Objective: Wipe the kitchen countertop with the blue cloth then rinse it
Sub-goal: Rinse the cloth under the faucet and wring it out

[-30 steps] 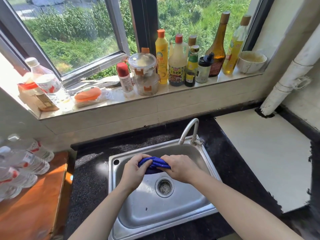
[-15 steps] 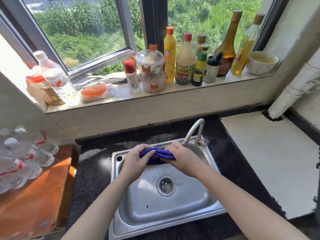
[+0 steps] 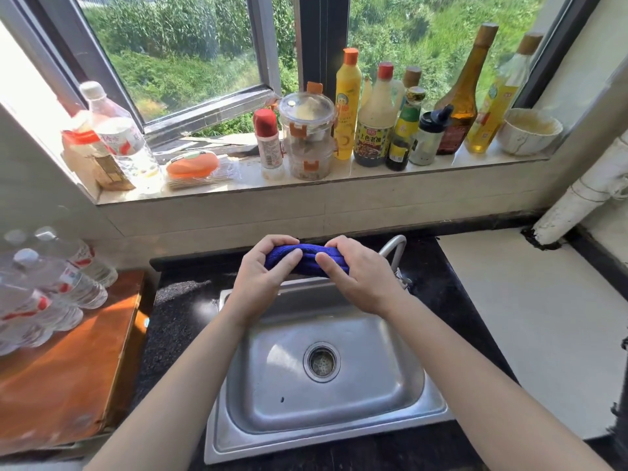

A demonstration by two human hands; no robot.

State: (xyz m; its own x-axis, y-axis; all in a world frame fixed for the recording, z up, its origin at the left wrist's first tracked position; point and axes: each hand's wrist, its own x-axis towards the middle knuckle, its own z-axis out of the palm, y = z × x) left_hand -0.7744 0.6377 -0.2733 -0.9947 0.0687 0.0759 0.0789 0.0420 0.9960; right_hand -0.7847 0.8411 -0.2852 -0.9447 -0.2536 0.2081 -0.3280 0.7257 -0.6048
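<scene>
The blue cloth point(image 3: 307, 259) is bunched into a thick roll and held over the back edge of the steel sink point(image 3: 387, 414). My left hand point(image 3: 263, 278) grips its left end and my right hand point(image 3: 358, 278) grips its right end. Both hands hide most of the cloth. The curved faucet point(image 3: 396, 248) stands just behind my right hand, and no water is seen running from it. The black speckled countertop point(image 3: 183, 311) surrounds the sink.
A windowsill behind the sink holds several bottles point(image 3: 377, 117), stacked plastic containers point(image 3: 307, 137) and a bowl point(image 3: 528, 130). Water bottles point(image 3: 51, 283) lie on a wooden table point(image 3: 68, 368) at left. A white board point(image 3: 530, 317) and a white pipe point(image 3: 584, 195) are at right.
Both hands have lifted the cloth up from inside the sink basin toward its back edge, still gripping its two ends. The camera has tilted down slightly.
</scene>
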